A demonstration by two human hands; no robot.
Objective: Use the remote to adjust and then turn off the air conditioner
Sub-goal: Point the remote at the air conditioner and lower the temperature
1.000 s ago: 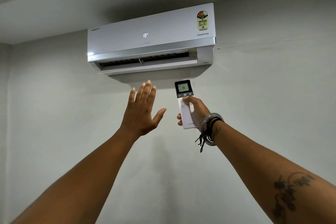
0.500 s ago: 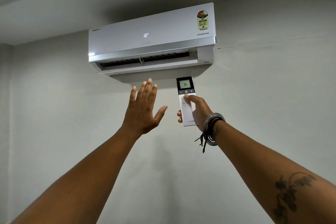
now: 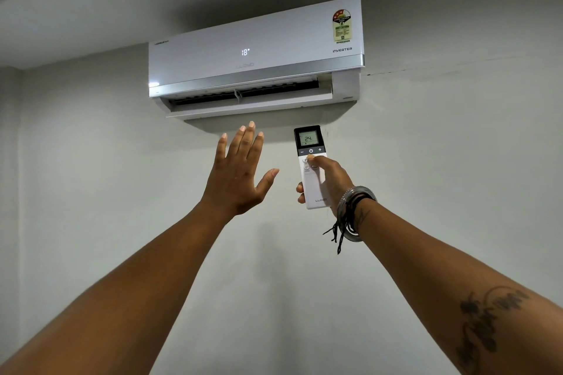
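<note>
One remote [image 3: 311,167] in right hand [image 3: 332,181], one air conditioner [image 3: 256,52], left hand [image 3: 239,170] spread.

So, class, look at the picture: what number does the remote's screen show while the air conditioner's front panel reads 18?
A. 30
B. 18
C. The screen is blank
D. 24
D: the remote, held in the right hand, shows 24 on its screen, while the air conditioner panel reads 18.

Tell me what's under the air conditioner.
Below the air conditioner, the left hand is raised open and the right hand holds the remote. Bare wall otherwise; the hands cover some.
</note>
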